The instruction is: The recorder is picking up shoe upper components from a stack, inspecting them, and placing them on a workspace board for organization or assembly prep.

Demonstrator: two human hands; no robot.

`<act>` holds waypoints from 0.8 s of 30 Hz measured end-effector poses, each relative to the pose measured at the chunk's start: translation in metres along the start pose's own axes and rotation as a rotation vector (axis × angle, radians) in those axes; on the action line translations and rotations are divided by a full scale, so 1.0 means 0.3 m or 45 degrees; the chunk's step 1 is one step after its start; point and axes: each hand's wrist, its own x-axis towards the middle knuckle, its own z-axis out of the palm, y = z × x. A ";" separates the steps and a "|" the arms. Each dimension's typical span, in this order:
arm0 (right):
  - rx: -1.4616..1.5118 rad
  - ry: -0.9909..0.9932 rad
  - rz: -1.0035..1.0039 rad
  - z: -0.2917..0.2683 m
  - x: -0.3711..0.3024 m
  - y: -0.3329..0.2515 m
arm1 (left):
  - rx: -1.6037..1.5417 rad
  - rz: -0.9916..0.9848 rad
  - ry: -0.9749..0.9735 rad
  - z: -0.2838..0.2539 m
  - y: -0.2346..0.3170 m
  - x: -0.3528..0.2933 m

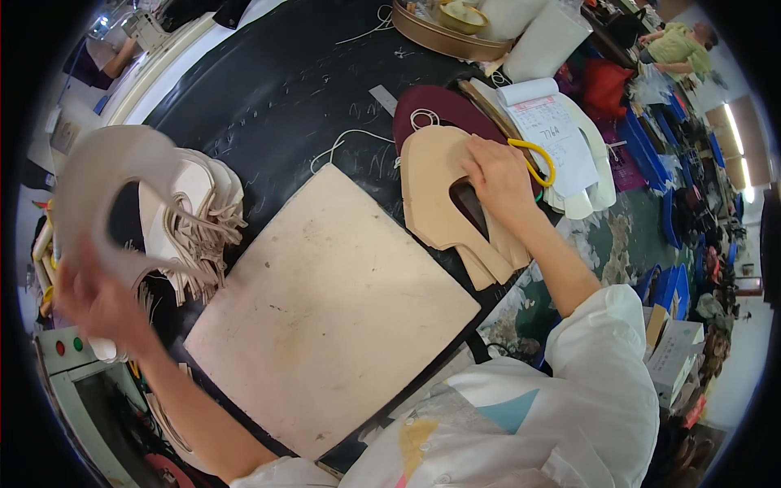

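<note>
Probably light and bendy: a curved piece (84,195) held up left of the pale board (333,317)

Nearest us, the board lies flat, one corner toward our body. To its left, our left hand (99,302) is closed on the near side of the curved piece; blur hides how the fingers sit. We judge the piece thin and supple, its narrow arms apt to twist, so we would hold it by the broad bend.

Just left of the board lies a pile of pale pieces (215,183) with ragged, stringy ends. These look likely to snag, so the smooth curve seems the better grip.

Right of the board, our right hand (498,180) rests its fingers on a stack of tan pieces (427,183), beside the cut-out; we cannot tell whether the thumb pinches an edge. They look stiffer and may slide over each other; a flat palm should steady them.

Farther right of the board are a maroon piece (411,110) and a notepad (553,130); well beyond its far corner sits a round tray (431,34).
</note>
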 end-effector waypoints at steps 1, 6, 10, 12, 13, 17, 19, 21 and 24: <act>-0.055 0.045 -0.062 0.000 0.008 -0.018 | -0.147 0.022 -0.061 -0.146 -0.020 0.079; -0.038 0.134 -0.094 -0.006 0.034 -0.080 | -0.014 -0.461 -0.023 -0.487 0.269 -0.016; 0.554 0.220 -0.011 -0.097 0.059 -0.025 | -0.391 -1.053 -0.414 -0.435 0.319 -0.410; 0.849 0.260 0.094 -0.211 0.112 -0.088 | -0.361 -1.203 -0.652 -0.474 0.337 -0.564; 0.911 0.275 0.116 -0.260 0.126 -0.126 | -0.269 -1.217 -0.784 -0.495 0.342 -0.608; 0.917 0.415 -0.339 -0.382 0.132 -0.258 | 0.164 -0.432 -0.773 -0.454 0.383 -0.557; 1.091 0.236 -0.416 -0.447 0.117 -0.370 | 0.026 -0.265 -0.744 -0.461 0.381 -0.438; 1.205 0.172 -0.498 -0.487 0.121 -0.461 | -0.260 -0.125 -0.626 -0.456 0.400 -0.313; 1.658 0.003 -0.416 -0.557 0.124 -0.585 | -0.659 -0.193 -0.556 -0.480 0.479 -0.166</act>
